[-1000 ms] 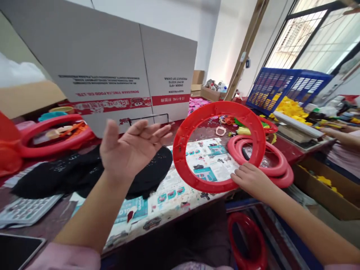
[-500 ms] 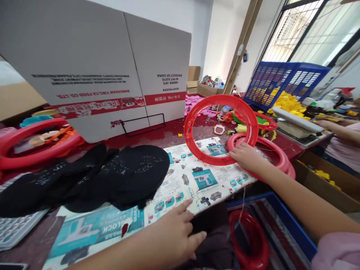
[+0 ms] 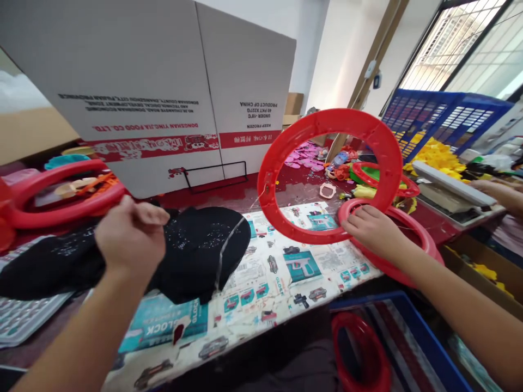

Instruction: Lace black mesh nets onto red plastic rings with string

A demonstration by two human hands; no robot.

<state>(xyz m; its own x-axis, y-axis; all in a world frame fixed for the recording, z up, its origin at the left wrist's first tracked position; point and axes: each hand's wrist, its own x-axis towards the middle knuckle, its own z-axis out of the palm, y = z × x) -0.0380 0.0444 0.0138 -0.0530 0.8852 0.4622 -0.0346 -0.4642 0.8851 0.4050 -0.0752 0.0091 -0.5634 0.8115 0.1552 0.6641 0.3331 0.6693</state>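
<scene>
My right hand [image 3: 365,220] grips the lower rim of a red plastic ring [image 3: 379,122], which stands tilted above the papered table. More red rings [image 3: 427,239] lie just behind and below that hand. From the held ring's left side a thin pale strand [image 3: 224,250] hangs down across the cloth. My left hand [image 3: 133,231] is closed, raised over the pile of black fabric pieces [image 3: 200,250]; what its fingers hold, if anything, is hidden. Another red ring [image 3: 69,212] lies just past the left hand.
A white carton panel [image 3: 171,81] stands behind the cloth, with a black wire frame [image 3: 216,177] before it. Yellow parts [image 3: 435,155] spill from a blue crate [image 3: 449,117]. Below the table edge, a red ring [image 3: 359,348] rests in a blue bin [image 3: 412,316]. Another person's arm [image 3: 496,190] shows at right.
My left hand has moved up and left from the table's front edge to above the black fabric, and its fingers have closed. The held ring appears larger and tilted more toward me.
</scene>
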